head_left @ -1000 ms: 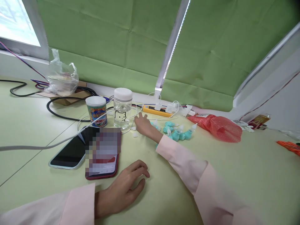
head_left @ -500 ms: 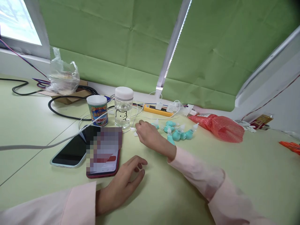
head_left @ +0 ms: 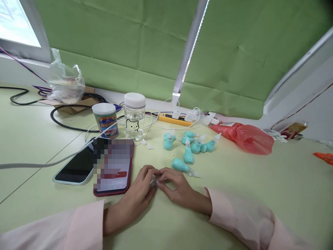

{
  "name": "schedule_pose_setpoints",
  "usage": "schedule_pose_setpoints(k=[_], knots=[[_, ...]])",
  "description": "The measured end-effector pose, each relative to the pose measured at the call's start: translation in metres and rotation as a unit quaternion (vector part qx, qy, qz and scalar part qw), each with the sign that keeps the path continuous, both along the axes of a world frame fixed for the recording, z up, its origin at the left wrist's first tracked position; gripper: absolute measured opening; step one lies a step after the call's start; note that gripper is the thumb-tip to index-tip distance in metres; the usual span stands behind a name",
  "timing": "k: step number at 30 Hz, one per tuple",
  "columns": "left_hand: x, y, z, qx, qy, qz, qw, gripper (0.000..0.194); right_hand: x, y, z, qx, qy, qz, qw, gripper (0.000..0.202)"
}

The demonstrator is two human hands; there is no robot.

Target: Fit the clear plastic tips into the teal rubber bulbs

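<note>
My left hand [head_left: 136, 198] rests low on the table, thumb and fingers closed around a small translucent white piece [head_left: 153, 181], mostly hidden by the fingers. My right hand [head_left: 179, 187] meets it from the right, its thumb and index finger pinched at the same piece. Just beyond the right hand lies a teal bulb with a clear nozzle [head_left: 181, 165]. Behind it another teal bulb [head_left: 188, 157] stands upright. Several more teal bulbs with clear tips [head_left: 196, 147] are grouped farther back. Two small white pieces [head_left: 150, 147] lie beside the phones.
A red-cased phone [head_left: 122, 184] and a dark-screened phone [head_left: 75, 170] lie left. Behind them stand a printed tub [head_left: 106, 121] and a white-lidded water jar [head_left: 134, 118]. A yellow power strip [head_left: 175, 119], red bubble wrap [head_left: 249, 139] and a grey cable [head_left: 26, 166] are also there.
My right hand has drawn back from beside the small white pieces to my left hand, uncovering teal bulbs. My left hand's fingers have closed, and both hands' fingertips now meet.
</note>
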State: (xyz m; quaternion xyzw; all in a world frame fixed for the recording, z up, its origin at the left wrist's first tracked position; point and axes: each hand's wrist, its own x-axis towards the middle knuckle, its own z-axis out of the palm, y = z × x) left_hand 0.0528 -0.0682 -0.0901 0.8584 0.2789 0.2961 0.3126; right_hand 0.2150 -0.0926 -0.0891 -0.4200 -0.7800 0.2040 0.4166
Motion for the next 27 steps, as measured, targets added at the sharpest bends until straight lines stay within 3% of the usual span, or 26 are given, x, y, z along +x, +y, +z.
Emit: schedule_pose_setpoints(k=[5,9,15,21,27], knots=[[0.001,0.004,0.001,-0.043,-0.025,0.035,0.998,0.021,-0.002,0.0,0.005,-0.005,0.077,-0.042,0.996,0.007],[0.0,0.002,0.009,-0.112,-0.047,0.058,0.991,0.015,-0.003,-0.003,0.007,-0.064,0.142,-0.038,0.987,0.007],[-0.004,0.003,0.007,-0.064,-0.065,0.062,0.994,0.02,-0.001,-0.001,0.0,-0.155,0.242,-0.026,0.957,0.008],[-0.002,0.003,0.006,-0.04,0.022,0.041,0.998,0.031,0.001,-0.004,0.003,-0.033,0.167,-0.03,0.985,0.009],[-0.001,0.0,0.003,-0.063,-0.007,0.047,0.997,0.044,0.001,-0.005,0.008,0.062,0.091,-0.018,0.994,0.01]])
